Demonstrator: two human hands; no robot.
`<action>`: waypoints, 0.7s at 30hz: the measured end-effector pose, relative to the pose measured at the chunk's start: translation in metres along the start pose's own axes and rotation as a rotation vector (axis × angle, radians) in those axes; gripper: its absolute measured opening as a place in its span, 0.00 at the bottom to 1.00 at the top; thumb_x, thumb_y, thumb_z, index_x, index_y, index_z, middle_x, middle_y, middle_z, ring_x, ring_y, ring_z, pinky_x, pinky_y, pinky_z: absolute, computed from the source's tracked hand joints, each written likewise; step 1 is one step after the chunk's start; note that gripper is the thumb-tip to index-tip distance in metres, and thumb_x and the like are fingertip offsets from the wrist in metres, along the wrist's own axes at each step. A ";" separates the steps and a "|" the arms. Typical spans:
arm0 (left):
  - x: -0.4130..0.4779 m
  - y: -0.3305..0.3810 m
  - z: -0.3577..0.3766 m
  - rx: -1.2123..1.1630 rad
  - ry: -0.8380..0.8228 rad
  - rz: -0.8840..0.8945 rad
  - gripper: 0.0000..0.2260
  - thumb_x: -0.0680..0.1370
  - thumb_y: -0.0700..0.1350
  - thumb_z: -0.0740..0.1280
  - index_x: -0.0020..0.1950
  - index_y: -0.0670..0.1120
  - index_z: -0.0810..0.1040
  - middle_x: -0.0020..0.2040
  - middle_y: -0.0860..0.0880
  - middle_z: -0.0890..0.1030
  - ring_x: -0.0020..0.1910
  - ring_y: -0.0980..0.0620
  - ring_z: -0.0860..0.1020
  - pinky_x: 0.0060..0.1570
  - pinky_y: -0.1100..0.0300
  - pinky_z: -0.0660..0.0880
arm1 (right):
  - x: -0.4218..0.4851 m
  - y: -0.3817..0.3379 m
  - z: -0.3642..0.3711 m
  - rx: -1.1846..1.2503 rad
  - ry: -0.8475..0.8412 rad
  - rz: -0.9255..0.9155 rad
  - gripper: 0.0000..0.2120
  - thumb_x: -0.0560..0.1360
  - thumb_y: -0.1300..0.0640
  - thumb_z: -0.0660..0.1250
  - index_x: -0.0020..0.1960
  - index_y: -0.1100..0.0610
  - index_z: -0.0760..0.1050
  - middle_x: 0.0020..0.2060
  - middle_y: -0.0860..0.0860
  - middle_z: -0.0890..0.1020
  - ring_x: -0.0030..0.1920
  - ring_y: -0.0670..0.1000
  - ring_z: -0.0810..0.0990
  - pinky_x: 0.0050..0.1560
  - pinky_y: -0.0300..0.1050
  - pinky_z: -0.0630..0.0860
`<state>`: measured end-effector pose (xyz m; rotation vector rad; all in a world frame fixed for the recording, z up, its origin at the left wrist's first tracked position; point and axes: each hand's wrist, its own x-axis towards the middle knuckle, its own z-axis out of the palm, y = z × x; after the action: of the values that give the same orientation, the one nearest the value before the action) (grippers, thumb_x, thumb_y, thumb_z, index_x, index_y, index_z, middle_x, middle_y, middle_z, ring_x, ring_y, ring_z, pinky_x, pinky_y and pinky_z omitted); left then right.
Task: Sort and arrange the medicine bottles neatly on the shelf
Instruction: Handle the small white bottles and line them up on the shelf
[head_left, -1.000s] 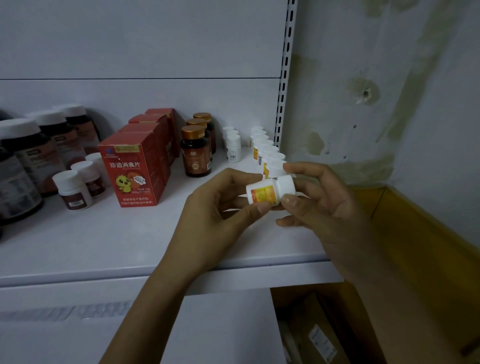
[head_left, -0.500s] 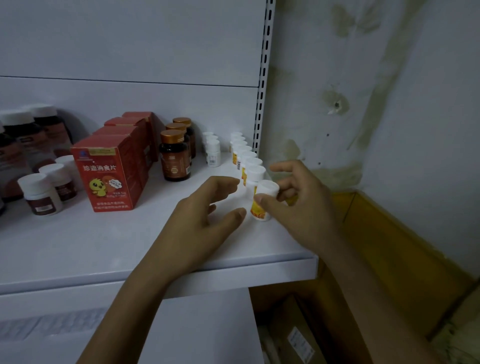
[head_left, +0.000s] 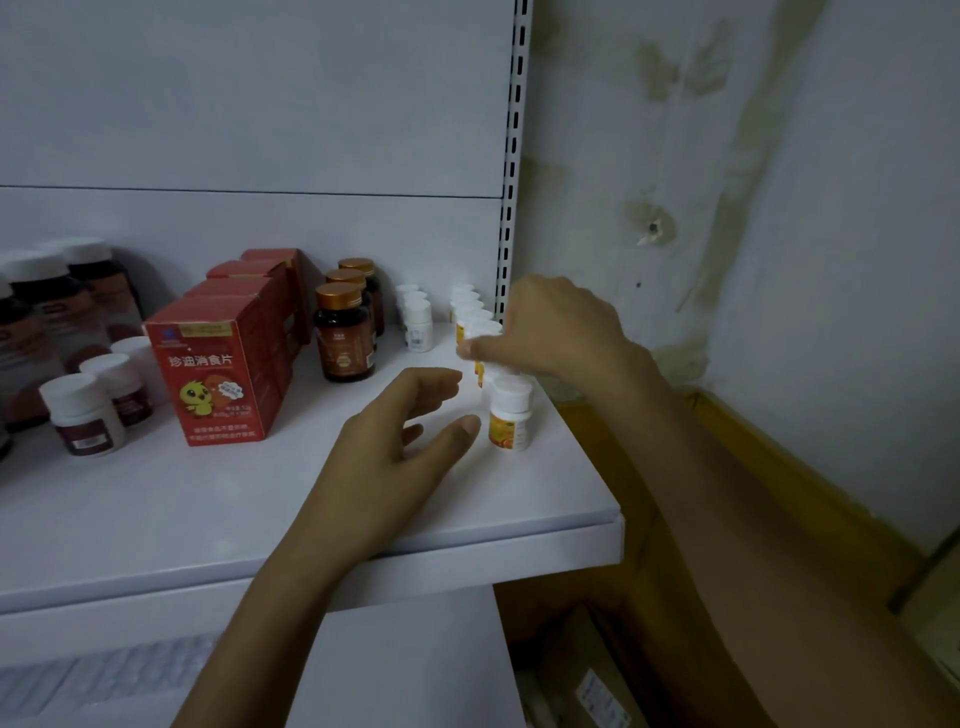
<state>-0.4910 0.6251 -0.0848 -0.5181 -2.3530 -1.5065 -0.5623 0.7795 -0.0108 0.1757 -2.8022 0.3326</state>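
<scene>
Shelf (head_left: 260, 493), 3 o'clock end: orange-label bottle (head_left: 511, 415) upright, fronting row (head_left: 470, 306).
Left hand (head_left: 400, 441): relaxed, empty, at bottle's 9 o'clock.
Right hand (head_left: 561, 332): curled over row; grip unclear.
Row: nudge front bottle flush, label forward.

Four red cartons (head_left: 208, 371) stand in a row, one behind the other. The front one shows a yellow cartoon chick and Chinese characters. A white slotted upright (head_left: 511, 156) runs vertically. The wall (head_left: 831, 260) to its right has greenish-yellow stains and a small hole (head_left: 653, 227). A yellow skirting (head_left: 831, 488) follows its base. Low down is a brown cardboard box (head_left: 571, 654) with a white label (head_left: 602, 693).
</scene>
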 end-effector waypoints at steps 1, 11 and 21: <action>0.000 0.000 0.000 -0.013 0.018 0.003 0.12 0.75 0.51 0.68 0.57 0.59 0.75 0.57 0.63 0.77 0.59 0.67 0.73 0.58 0.65 0.72 | 0.003 -0.001 0.002 -0.034 -0.019 -0.004 0.22 0.69 0.37 0.70 0.46 0.53 0.65 0.38 0.48 0.73 0.39 0.50 0.73 0.36 0.43 0.65; 0.000 0.006 -0.010 -0.309 0.125 0.053 0.20 0.76 0.58 0.62 0.68 0.59 0.69 0.54 0.56 0.82 0.53 0.59 0.80 0.51 0.62 0.76 | -0.065 -0.029 -0.017 0.707 0.522 -0.213 0.13 0.72 0.50 0.72 0.37 0.51 0.70 0.30 0.45 0.76 0.31 0.43 0.76 0.31 0.32 0.70; -0.032 -0.012 -0.074 -0.130 0.074 0.028 0.12 0.77 0.49 0.64 0.59 0.50 0.73 0.44 0.54 0.80 0.36 0.57 0.76 0.35 0.64 0.73 | -0.093 -0.075 0.047 1.292 -0.195 -0.055 0.10 0.76 0.44 0.59 0.48 0.49 0.75 0.32 0.54 0.83 0.28 0.51 0.78 0.25 0.40 0.74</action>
<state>-0.4637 0.5488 -0.0786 -0.5152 -2.1937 -1.6451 -0.4769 0.7031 -0.0679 0.5593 -2.2594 2.1057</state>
